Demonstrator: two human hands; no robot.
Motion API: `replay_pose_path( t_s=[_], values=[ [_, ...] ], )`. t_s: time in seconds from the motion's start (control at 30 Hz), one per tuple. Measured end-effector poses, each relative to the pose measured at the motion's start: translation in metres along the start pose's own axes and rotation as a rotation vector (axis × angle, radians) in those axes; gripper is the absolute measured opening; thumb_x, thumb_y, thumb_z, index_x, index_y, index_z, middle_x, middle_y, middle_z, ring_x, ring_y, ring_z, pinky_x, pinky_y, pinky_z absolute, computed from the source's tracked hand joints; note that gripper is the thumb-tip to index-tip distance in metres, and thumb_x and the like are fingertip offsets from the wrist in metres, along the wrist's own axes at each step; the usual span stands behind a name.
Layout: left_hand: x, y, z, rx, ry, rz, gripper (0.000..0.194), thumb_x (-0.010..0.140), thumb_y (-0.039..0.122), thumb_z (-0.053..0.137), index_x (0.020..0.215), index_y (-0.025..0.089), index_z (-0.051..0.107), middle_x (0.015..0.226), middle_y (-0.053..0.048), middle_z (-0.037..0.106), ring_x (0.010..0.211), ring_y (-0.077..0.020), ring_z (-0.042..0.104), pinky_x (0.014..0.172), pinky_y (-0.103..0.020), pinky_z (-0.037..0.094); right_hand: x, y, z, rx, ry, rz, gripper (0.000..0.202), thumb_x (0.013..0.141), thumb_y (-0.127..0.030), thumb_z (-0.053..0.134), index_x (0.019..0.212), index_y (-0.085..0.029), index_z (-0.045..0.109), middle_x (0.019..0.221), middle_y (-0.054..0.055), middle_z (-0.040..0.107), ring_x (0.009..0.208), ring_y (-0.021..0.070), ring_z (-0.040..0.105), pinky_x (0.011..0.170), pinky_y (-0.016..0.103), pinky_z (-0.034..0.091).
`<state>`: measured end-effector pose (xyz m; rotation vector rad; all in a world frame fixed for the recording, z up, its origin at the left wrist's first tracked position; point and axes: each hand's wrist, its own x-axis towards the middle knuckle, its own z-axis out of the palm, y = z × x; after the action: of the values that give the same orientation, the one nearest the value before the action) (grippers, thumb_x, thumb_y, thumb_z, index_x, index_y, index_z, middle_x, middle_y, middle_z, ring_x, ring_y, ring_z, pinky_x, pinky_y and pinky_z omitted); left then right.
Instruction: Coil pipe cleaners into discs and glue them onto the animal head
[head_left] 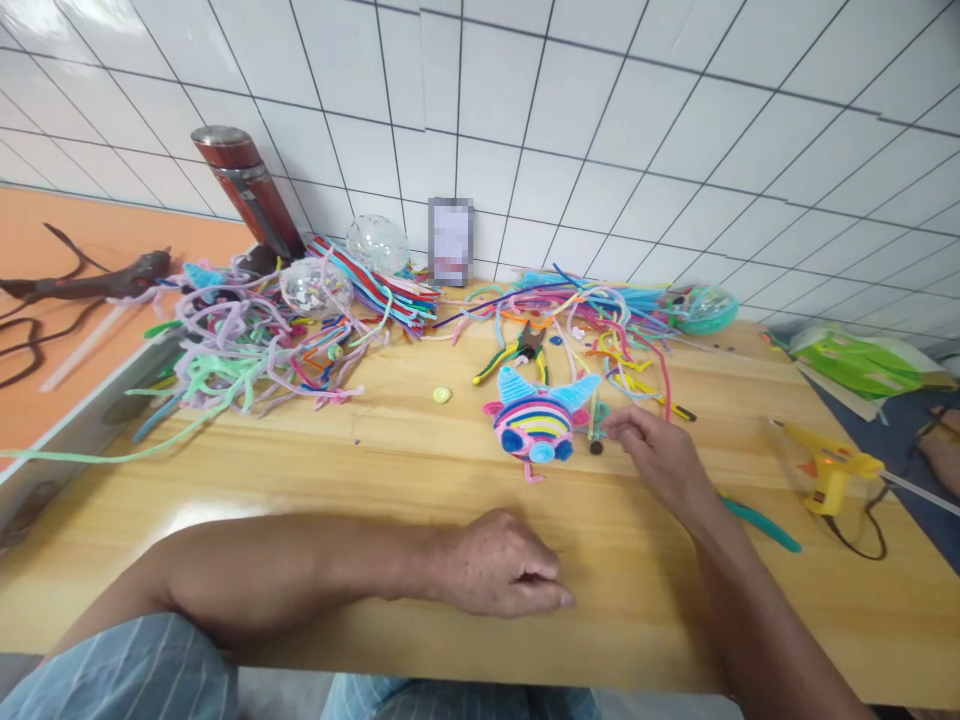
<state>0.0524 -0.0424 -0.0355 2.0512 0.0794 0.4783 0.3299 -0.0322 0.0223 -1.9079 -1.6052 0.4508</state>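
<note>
Two blue horns [516, 387]: fuzzy, pointing up and outward from the striped figure [531, 420].
Striped figure: on the bench [420, 480], just in front of the pliers [531, 345]; curved pink, yellow, white and dark-blue bands.
Front discs: two dark blue, with a lighter blue disc [541, 454] between them.
Pink piece [532, 476]: short and bent, poking out below the body.
Left hand [499, 565]: low on the bench, nearer than the figure, forearm laid across; fingers curled in, but I cannot tell whether around anything.
Right hand [664, 460]: reaching from the right, fingertips bunched together beside the teal loops [602, 412]; whether they pinch anything, I cannot tell.
</note>
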Motion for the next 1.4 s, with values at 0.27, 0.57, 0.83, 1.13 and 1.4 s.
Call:
replay_pose_path(
  t_s=[0.27, 0.57, 0.83, 1.13, 1.4],
  values=[
    [0.000, -0.002, 0.000, -0.017, -0.032, -0.003, 0.052, 0.099, 0.035, 0.065, 0.058, 0.020, 0.037, 0.051, 0.004, 0.048, 0.048, -0.0090, 0.040, 0.050, -0.027, 0.027, -0.004, 0.019, -0.007, 0.198, 0.348, 0.244, 0.032, 0.087, -0.046, 0.065, 0.107, -0.023, 0.075, 0.068, -0.003, 0.066, 0.054, 0.0152, 0.053, 0.051, 0.028, 0.041],
    [0.002, 0.002, -0.005, -0.080, -0.019, -0.008, 0.052, 0.097, 0.030, 0.067, 0.058, 0.019, 0.035, 0.050, 0.006, 0.039, 0.047, -0.0069, 0.035, 0.050, -0.025, 0.025, -0.011, 0.024, -0.009, 0.235, 0.460, 0.202, 0.023, 0.090, -0.040, 0.060, 0.098, -0.023, 0.074, 0.081, 0.003, 0.072, 0.065, 0.0183, 0.061, 0.061, 0.033, 0.048],
    [0.005, 0.009, -0.014, -0.128, -0.017, -0.034, 0.052, 0.098, 0.028, 0.064, 0.058, 0.019, 0.033, 0.053, 0.009, 0.028, 0.046, -0.0042, 0.030, 0.049, -0.023, 0.023, -0.014, 0.026, -0.009, 0.258, 0.453, 0.172, 0.023, 0.081, -0.033, 0.057, 0.095, -0.023, 0.072, 0.068, -0.003, 0.060, 0.056, 0.0162, 0.052, 0.055, 0.031, 0.044],
    [0.004, 0.005, -0.011, -0.140, -0.038, -0.036, 0.052, 0.098, 0.034, 0.064, 0.057, 0.019, 0.035, 0.053, 0.007, 0.032, 0.047, -0.0047, 0.034, 0.050, -0.023, 0.026, -0.011, 0.032, -0.003, 0.135, 0.334, 0.210, 0.032, 0.087, -0.046, 0.060, 0.103, -0.023, 0.077, 0.053, -0.006, 0.048, 0.049, 0.0172, 0.045, 0.050, 0.032, 0.035],
    [0.005, 0.004, -0.010, -0.106, -0.046, -0.069, 0.051, 0.096, 0.034, 0.068, 0.057, 0.018, 0.039, 0.051, 0.007, 0.039, 0.047, -0.0053, 0.037, 0.050, -0.022, 0.029, -0.007, 0.025, 0.003, 0.197, 0.334, 0.249, 0.037, 0.076, -0.053, 0.070, 0.094, -0.021, 0.075, 0.061, -0.002, 0.061, 0.051, 0.0166, 0.046, 0.051, 0.033, 0.038]
  ],
)
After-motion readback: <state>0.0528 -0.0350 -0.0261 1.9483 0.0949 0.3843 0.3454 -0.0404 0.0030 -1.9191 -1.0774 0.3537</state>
